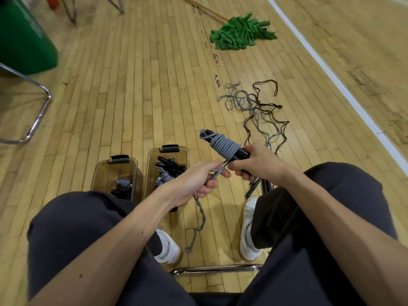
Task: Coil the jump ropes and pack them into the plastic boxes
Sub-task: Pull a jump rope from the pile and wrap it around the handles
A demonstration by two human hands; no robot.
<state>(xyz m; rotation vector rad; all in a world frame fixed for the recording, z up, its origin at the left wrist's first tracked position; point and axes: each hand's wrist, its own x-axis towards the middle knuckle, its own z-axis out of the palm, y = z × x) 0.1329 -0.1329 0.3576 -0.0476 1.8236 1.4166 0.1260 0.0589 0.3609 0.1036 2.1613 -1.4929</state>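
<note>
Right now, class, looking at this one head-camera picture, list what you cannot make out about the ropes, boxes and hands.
Head view: the right hand covers the near ends of the black handles inside the grey coil.
Head view: the left hand, fingers curled, hides how it holds the rope tail.
Head view: the left forearm hides the right box's near end.
Head view: the loose ropes tangle; too small to count.

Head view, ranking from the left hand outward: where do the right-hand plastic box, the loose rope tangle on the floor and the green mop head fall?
1. Right-hand plastic box: on the floor just beyond the left hand, partly hidden by it.
2. Loose rope tangle: farther out, up and to the right.
3. Green mop head: farthest, near the top of the view.
</note>
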